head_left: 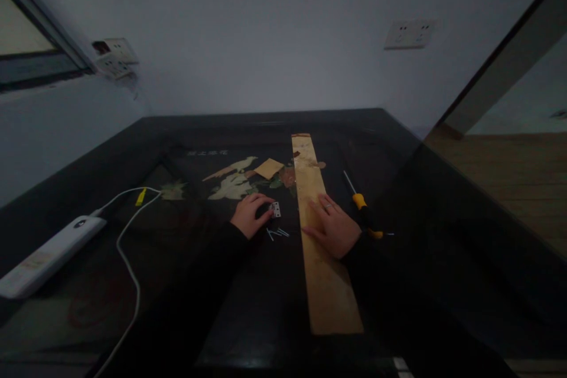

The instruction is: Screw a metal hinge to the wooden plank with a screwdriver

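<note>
- Metal hinge (277,209), small and pale with dark holes, sits at the fingertips of the left hand, near the middle of the dark surface (261,301).
- Left hand (248,216) pinches the hinge by its left side, thumb and fingers curled around that edge.
- Loose screws (278,233) lie in a little cluster just below the hinge, on the near side, apart from both hands.
- Wooden board (330,295), long and flat, lies to the right of the hinge and runs from the near side toward the wall; brown marks show near its far end.
- Right hand (333,225) rests on the board with fingers spread and relaxed, pressing on it rather than gripping; a ring shows on one finger.
- Screwdriver (359,201) with a yellow and black handle lies to the right of the board, its shaft pointing away; beside the right sleeve is another yellow piece (376,234) with a short metal tip, partly hidden.
- Square tan piece (269,168) lies beyond the left hand, over a printed bird and flowers; its material is hard to tell.
- White power strip (53,254) lies at far left, its cable (128,260) looping past a yellow tag (140,196).
- Wall sockets (410,34) sit on the pale wall (266,29) behind.
</note>
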`<state>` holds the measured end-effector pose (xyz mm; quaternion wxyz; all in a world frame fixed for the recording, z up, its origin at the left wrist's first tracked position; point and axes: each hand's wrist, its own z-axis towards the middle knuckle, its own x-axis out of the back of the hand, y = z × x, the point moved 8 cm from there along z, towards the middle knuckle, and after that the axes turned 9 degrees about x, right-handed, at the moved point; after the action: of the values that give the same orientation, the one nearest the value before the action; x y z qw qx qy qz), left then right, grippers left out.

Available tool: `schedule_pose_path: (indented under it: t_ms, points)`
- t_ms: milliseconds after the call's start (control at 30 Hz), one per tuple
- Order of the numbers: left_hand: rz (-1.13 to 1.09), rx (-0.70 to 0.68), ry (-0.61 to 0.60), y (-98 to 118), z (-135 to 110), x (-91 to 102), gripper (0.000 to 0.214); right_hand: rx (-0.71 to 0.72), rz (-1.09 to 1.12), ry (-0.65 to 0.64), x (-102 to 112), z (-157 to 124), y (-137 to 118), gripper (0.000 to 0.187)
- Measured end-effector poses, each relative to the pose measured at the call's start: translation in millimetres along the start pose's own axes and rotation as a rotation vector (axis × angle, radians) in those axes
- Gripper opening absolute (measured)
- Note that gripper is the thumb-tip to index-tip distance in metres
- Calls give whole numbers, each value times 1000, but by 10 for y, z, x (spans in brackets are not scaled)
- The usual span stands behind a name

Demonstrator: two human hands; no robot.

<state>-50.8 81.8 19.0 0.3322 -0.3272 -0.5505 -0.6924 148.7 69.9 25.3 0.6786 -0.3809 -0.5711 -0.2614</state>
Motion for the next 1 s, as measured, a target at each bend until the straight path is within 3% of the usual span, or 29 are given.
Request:
schedule_pose_path:
  t_ms: [267, 600, 1000]
  points:
    - [35, -84, -7, 199, -58, 129, 23, -24, -80, -99, 54, -79, -85, 70]
    - [85, 27, 28, -107, -19, -52, 45, -29, -92, -18, 80, -86, -113, 61]
    - [-19, 81, 3, -153, 29, -71, 36, -32, -101, -20, 141, -94, -174, 52]
